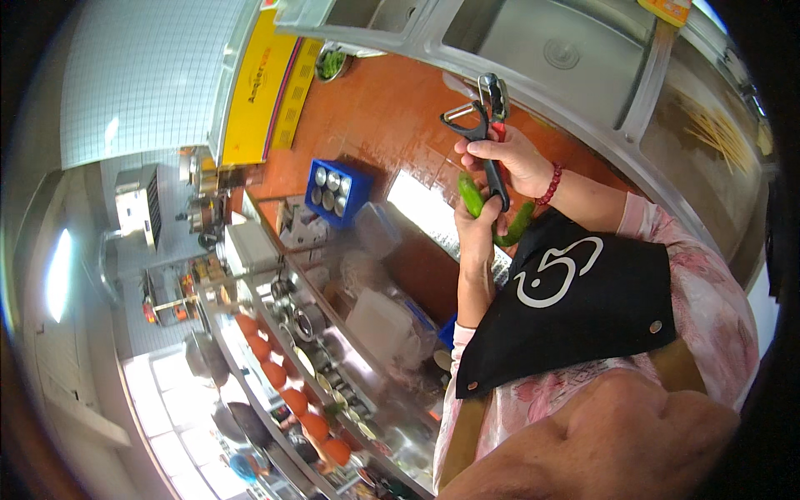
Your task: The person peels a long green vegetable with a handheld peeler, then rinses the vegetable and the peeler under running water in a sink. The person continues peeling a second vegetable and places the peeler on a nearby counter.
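My left hand (480, 226) is closed around a green cucumber (470, 195); green also shows below the hand, and I cannot tell whether it is the same piece. My right hand (509, 157), with a dark red bead bracelet at the wrist, grips a black Y-shaped peeler (478, 128) together with a second tool (495, 100) that has a metal loop and a red and black handle. The peeler's handle end reaches my left thumb. Both hands are close together above the wet red floor.
Steel sinks (562, 53) run along the right, one holding thin sticks (719, 134). A blue crate (340, 192) of metal cans stands on the floor. A steel shelf (369, 369) with pans and orange items lines the left. Greens fill a bowl (331, 64) beside a yellow cabinet (256, 87).
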The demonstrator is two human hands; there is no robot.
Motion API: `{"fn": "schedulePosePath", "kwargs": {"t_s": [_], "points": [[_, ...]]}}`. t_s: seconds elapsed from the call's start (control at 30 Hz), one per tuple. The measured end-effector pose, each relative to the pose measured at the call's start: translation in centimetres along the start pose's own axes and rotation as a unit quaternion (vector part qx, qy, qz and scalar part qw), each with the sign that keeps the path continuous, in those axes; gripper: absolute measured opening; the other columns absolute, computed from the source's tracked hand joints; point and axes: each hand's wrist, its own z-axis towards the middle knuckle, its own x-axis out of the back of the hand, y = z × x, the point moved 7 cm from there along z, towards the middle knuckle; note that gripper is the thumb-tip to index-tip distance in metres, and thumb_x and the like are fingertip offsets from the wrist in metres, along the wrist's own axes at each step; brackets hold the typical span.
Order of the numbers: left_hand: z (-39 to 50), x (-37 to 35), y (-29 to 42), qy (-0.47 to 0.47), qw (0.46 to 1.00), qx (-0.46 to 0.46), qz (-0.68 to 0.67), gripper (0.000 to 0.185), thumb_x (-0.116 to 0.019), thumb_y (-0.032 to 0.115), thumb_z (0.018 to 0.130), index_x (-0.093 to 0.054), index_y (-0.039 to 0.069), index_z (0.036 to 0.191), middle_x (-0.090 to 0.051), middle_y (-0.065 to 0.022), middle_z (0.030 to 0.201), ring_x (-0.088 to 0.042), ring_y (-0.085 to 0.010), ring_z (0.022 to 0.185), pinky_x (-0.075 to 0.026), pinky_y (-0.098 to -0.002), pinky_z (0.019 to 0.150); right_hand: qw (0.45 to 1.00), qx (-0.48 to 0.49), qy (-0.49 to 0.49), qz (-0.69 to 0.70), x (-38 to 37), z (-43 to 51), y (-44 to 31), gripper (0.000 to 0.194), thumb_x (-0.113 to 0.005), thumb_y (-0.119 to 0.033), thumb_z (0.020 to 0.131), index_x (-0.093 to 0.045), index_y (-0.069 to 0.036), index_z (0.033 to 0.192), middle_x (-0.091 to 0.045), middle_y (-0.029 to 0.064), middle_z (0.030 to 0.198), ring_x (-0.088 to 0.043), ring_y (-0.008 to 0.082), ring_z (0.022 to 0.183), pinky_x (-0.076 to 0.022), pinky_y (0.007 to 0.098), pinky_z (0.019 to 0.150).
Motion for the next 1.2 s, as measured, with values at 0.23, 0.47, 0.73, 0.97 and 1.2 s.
{"fn": "schedulePosePath", "kwargs": {"t_s": [0.23,0.47,0.73,0.97,1.2], "points": [[11.0,5.3,5.6,0.045,0.997,-0.042,-0.044,0.023,-0.059,-0.002,0.080,-0.052,-0.002,0.102,-0.057,-0.0084,0.073,-0.047,-0.0123,0.043,-0.040,-0.0247,0.041,0.995,0.100,0.003,-0.006,0.4,11.7,-0.8,0.024,-0.071,-0.015,0.079,-0.065,-0.003,0.098,-0.065,0.0041,0.094,-0.060,0.0127,0.086,-0.0462,0.0275,0.079],[19.3,10.8,14.7,0.064,0.987,-0.107,-0.097,0.023,-0.059,-0.008,0.078,-0.052,0.001,0.098,-0.057,-0.0077,0.074,-0.047,-0.0117,0.045,-0.039,-0.0241,0.043,0.994,0.080,0.005,0.074,-2.7,22.2,0.9,0.021,-0.069,-0.013,0.081,-0.064,-0.007,0.101,-0.065,0.0037,0.097,-0.061,0.0134,0.090,-0.0465,0.0292,0.082],[28.7,12.3,19.5,0.001,0.995,-0.084,0.055,0.039,-0.064,-0.002,0.078,-0.050,-0.008,0.114,-0.063,-0.0102,0.084,-0.048,-0.0088,0.047,-0.039,-0.0205,0.043,0.996,0.064,0.018,0.066,-2.9,32.5,-0.4,0.015,-0.067,-0.016,0.084,-0.063,-0.009,0.097,-0.063,-0.0004,0.090,-0.059,0.0110,0.085,-0.0446,0.0277,0.077],[38.3,13.3,22.8,-0.014,0.990,-0.092,0.108,0.030,-0.064,0.002,0.079,-0.056,-0.008,0.106,-0.058,-0.0044,0.073,-0.047,-0.0073,0.045,-0.037,-0.0195,0.042,0.994,0.066,0.016,0.088,-2.7,43.7,-1.9,0.018,-0.068,-0.016,0.083,-0.059,-0.009,0.097,-0.060,-0.0010,0.091,-0.057,0.0102,0.087,-0.0425,0.0266,0.077],[44.8,14.0,27.5,-0.006,0.980,-0.161,0.114,0.023,-0.064,0.005,0.083,-0.059,-0.007,0.102,-0.055,-0.0008,0.067,-0.046,-0.0055,0.047,-0.036,-0.0189,0.043,0.993,0.071,0.027,0.089,-3.7,51.1,-3.9,0.018,-0.069,-0.019,0.082,-0.058,-0.011,0.094,-0.059,-0.0018,0.086,-0.057,0.0092,0.082,-0.0433,0.0263,0.074]]}}
